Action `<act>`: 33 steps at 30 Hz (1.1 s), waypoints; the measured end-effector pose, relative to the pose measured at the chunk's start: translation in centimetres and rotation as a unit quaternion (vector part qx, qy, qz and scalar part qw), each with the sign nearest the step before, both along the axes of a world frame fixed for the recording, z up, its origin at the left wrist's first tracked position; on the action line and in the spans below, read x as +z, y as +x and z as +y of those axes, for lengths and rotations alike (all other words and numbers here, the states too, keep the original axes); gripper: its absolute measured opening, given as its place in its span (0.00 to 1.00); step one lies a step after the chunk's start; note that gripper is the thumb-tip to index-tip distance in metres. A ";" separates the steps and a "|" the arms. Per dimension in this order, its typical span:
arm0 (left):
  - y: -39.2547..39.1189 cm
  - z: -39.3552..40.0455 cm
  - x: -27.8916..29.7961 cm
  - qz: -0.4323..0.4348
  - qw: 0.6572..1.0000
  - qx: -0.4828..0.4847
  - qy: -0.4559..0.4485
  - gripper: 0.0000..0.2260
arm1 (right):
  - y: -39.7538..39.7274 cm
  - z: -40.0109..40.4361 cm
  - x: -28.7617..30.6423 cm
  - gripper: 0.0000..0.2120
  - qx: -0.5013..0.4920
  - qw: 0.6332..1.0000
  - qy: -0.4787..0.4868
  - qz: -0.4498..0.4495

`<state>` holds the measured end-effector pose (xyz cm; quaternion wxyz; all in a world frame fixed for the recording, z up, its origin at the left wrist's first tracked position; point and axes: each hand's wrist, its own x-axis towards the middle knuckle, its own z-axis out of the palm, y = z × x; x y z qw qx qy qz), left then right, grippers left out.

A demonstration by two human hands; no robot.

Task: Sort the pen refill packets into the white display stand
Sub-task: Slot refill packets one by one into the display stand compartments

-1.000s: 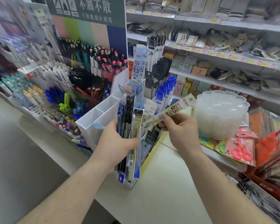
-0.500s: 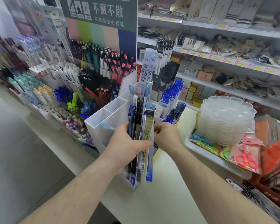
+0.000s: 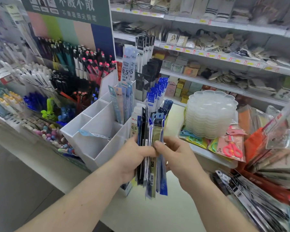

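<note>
left hand [image 3: 132,158]: fingers curled, grips upright fan of refill packets [image 3: 151,148] | right hand [image 3: 176,154]: thumb on packet edges, probably pinching one | white display stand [image 3: 97,131]: just behind-left, partly filled

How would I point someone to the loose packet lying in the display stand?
Find the white display stand on the counter, left of the left hand. A pale blue packet lies tilted across its front dividers. Unlike the upright packets in the compartment behind, it lies nearly flat.
</note>
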<state>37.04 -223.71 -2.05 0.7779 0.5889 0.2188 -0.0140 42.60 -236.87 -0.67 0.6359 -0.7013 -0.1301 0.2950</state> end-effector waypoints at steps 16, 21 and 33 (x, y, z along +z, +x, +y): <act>2.3 -3.6 -3.1 0.075 0.993 0.009 -0.094 0.12 | -0.6 -2.5 -3.3 0.07 -0.165 0.983 0.010 0.080; 2.4 -4.5 -4.2 0.075 0.994 0.049 -0.069 0.18 | -0.5 -2.9 -4.0 0.05 -0.187 0.976 0.003 0.109; 2.2 -3.1 -4.1 0.072 0.989 -0.106 -0.074 0.13 | -0.1 -4.2 -4.4 0.12 -0.173 0.979 0.014 0.109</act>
